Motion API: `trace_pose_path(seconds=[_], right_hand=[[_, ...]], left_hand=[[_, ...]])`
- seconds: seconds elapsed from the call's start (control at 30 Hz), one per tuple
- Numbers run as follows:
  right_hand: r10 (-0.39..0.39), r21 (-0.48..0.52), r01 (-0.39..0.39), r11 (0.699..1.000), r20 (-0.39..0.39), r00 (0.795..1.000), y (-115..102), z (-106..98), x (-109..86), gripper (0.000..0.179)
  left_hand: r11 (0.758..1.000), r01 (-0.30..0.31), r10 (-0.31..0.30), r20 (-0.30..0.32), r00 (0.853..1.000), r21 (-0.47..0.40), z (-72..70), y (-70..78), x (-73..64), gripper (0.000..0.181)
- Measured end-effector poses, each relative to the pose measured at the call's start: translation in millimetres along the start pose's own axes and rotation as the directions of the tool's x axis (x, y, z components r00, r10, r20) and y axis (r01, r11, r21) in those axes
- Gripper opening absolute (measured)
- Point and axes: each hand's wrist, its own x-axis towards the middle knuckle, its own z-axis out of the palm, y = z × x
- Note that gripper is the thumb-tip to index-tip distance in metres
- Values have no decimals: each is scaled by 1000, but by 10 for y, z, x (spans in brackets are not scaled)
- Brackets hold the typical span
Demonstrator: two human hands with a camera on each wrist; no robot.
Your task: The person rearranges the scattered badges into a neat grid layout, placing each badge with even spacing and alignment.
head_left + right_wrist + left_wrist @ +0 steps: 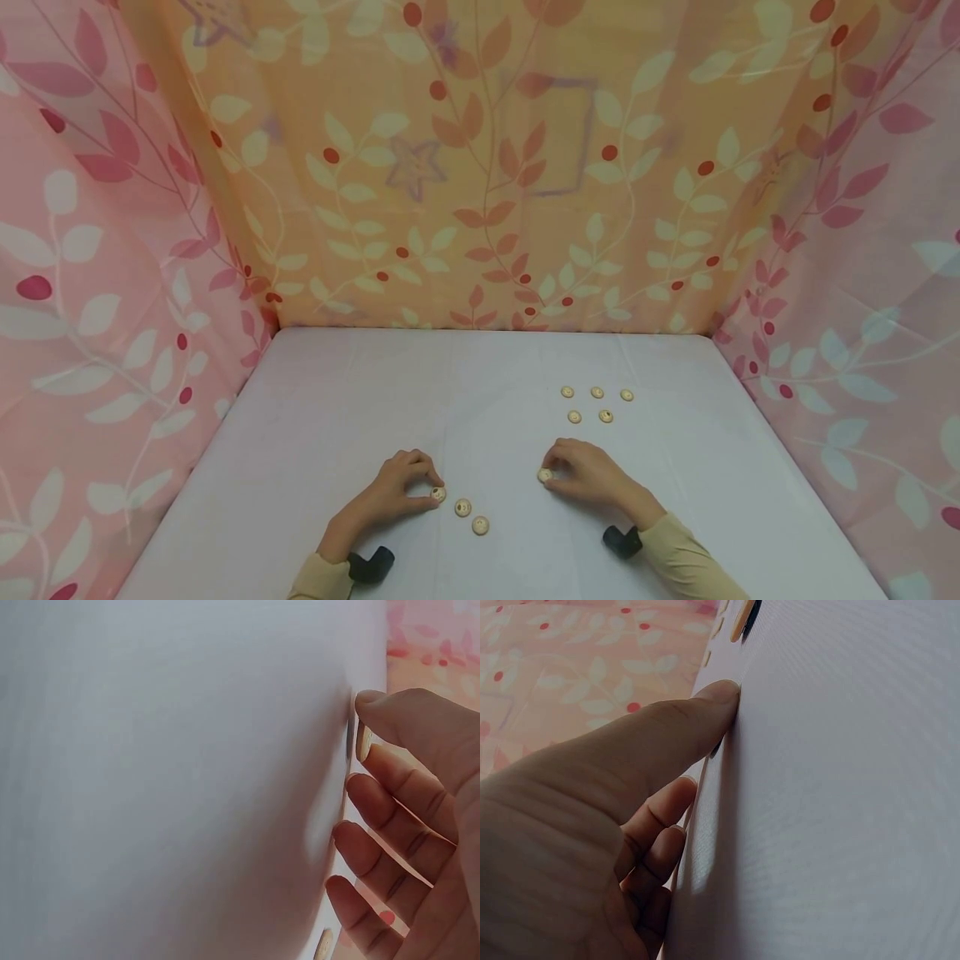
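Observation:
In the head view my left hand [397,487] pinches a small round wooden disc [438,494] between thumb and fingertip at the table surface. Two more discs, one with a dark mark [462,507] and one nearer the front [480,525], lie in a slanting row beside it. My right hand [588,473] pinches another wooden disc [545,475] by its edges. The right wrist view shows that disc [364,741] standing slightly off the white cloth, held between thumb and index finger. From the left wrist, the thumb [720,691] hides most of the left disc.
Beyond the right hand, several similar discs lie in two short rows, one of them the middle back disc [597,392]. White cloth [337,392] covers the table. Patterned curtains [480,167] enclose its back and both sides.

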Motion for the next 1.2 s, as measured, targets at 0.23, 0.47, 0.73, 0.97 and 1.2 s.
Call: trace_pose_path(seconds=[0.23,0.47,0.73,0.97,1.2], right_hand=[[12,-16,-13,1000,-21,1000,104,-1,-48,17],[34,-18,-35,999,-51,998,172,-47,-107,17],[40,-35,-45,998,-111,993,256,-83,-184,16],[111,-17,-113,993,-94,989,348,-141,-245,16],[174,-24,-177,984,-94,980,447,-184,-289,19]], left_hand=[[1000,10,-10,3,1000,-14,11,-6,-3,19],[1000,12,-12,1,1000,-15,17,-2,-7,19],[1000,19,-19,2,1000,-12,4,-4,-6,20],[1000,13,-13,-3,1000,-6,6,-3,-7,20],[1000,24,-24,4,1000,-10,6,-1,-3,19]])
